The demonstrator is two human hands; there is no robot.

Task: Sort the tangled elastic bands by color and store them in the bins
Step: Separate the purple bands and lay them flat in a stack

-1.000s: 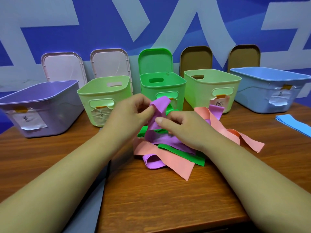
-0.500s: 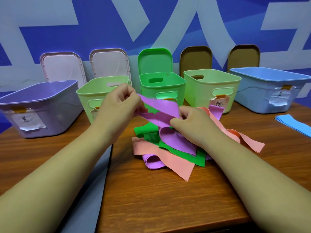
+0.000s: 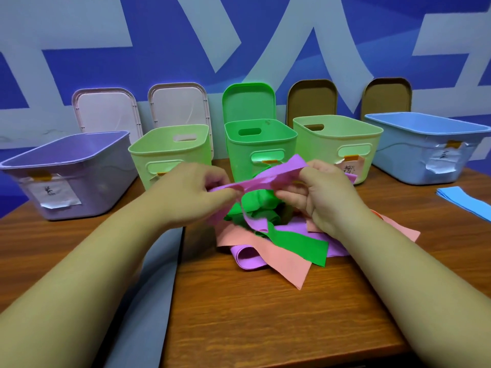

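A tangle of purple, green and salmon-pink elastic bands [image 3: 289, 243] lies on the wooden table [image 3: 265, 314] in front of a row of bins. Both hands hold one purple band [image 3: 268, 179] stretched flat above the pile. My left hand [image 3: 196, 192] pinches its left end and my right hand [image 3: 318, 189] grips its right end. A green band [image 3: 255, 203] bunches up just beneath it. Behind stand a purple bin [image 3: 79, 171], a light green bin [image 3: 170, 152], a darker green bin [image 3: 255, 147], another light green bin [image 3: 337, 139] and a blue bin [image 3: 430, 147].
A folded blue band [image 3: 462, 200] lies apart on the table at the right edge. Several lids [image 3: 106, 112] lean upright against the blue and white wall behind the bins. A gap between two tabletops [image 3: 148, 301] runs under my left forearm.
Both hands lifted the purple band out of the pile and spread it apart, first up-left, now held level between them. The green band beneath has bunched upward.
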